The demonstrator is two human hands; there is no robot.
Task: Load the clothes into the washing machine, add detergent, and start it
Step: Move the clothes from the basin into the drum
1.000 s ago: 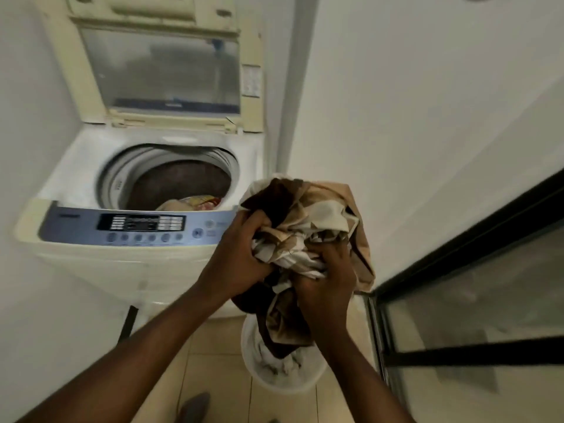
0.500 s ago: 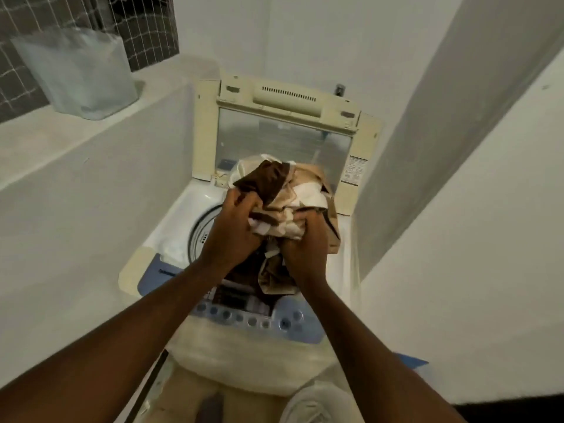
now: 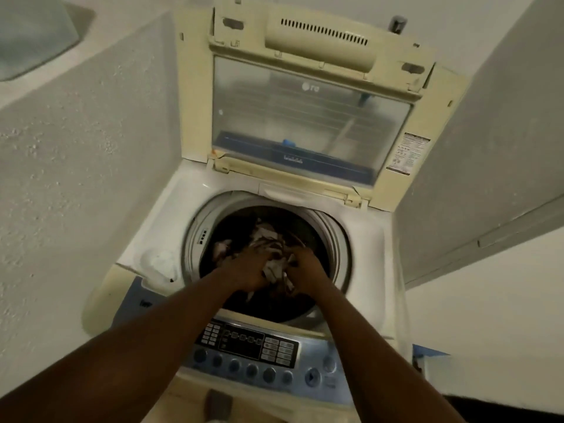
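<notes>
While both forearms reach in over the control panel, hands: both down inside the drum mouth, close together, backs up.
left hand: fingers curled into the clothes, clamped on the bundle's left side; tips motion-blurred.
right hand: fingers curled down round the bundle's right side; tips buried in cloth.
clothes: crumpled brown-and-pale bundle, gripped between the two hands, inside the drum, below rim level. More pale and dark fabric lies behind it, deeper in the tub. Whether the bundle rests on that pile or hangs over it: can't tell.
washing machine: top-loader, white deck, yellowed edges, set between a rough wall on the left and a smooth wall on the right.
lid: raised, standing up at the back, clear window, sticker on its right frame.
control panel: blue strip along the front edge, dark display, row of round buttons under it; legends too blurred to read.
ledge: top of the rough wall, translucent container on it, upper left corner, cropped by the frame.
blue-edged object: low, just right of the machine; can't identify.
</notes>
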